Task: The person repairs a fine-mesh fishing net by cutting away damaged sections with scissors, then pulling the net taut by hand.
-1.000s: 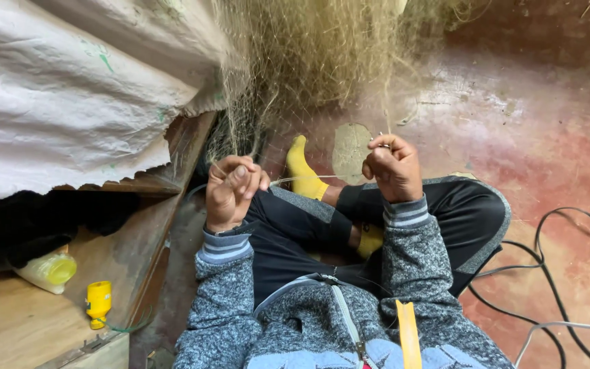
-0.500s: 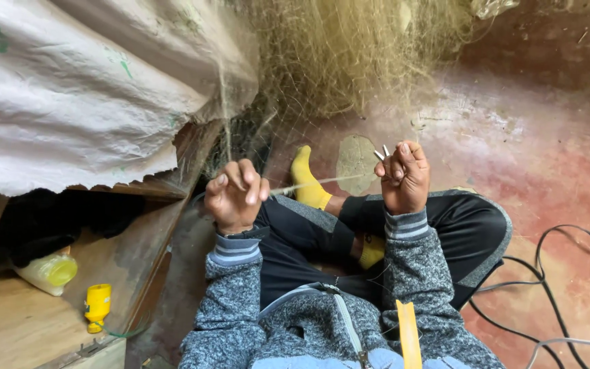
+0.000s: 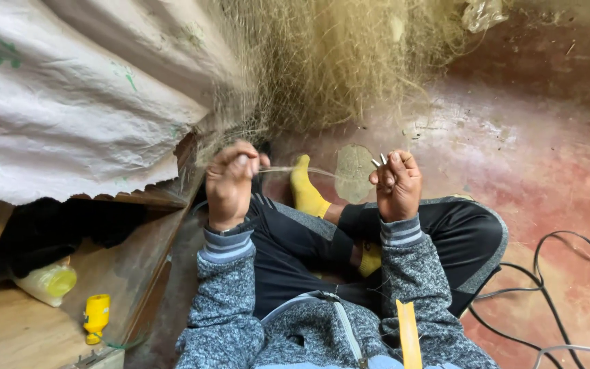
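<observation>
A fine olive fishing net (image 3: 322, 61) hangs in front of me and drapes down toward my lap. My left hand (image 3: 230, 181) pinches a strand of the net's twine (image 3: 295, 169), which runs taut across to my right hand. My right hand (image 3: 396, 184) is closed around a small metal tool (image 3: 379, 161) whose two tips poke out above my fingers. Both arms wear grey knit sleeves with striped cuffs. My crossed legs in black trousers and a yellow sock (image 3: 306, 191) lie below the hands.
A white woven sack (image 3: 69, 102) covers a wooden shelf (image 3: 138, 266) at left. Under it sit a pale plastic bottle (image 3: 49, 282) and a small yellow object (image 3: 95, 316). Black and grey cables (image 3: 554, 273) trail over the reddish concrete floor (image 3: 548, 157) at right.
My hands have moved apart and slightly lower, drawing the twine taut between them. The metal tool's tips now show above my right fingers.
</observation>
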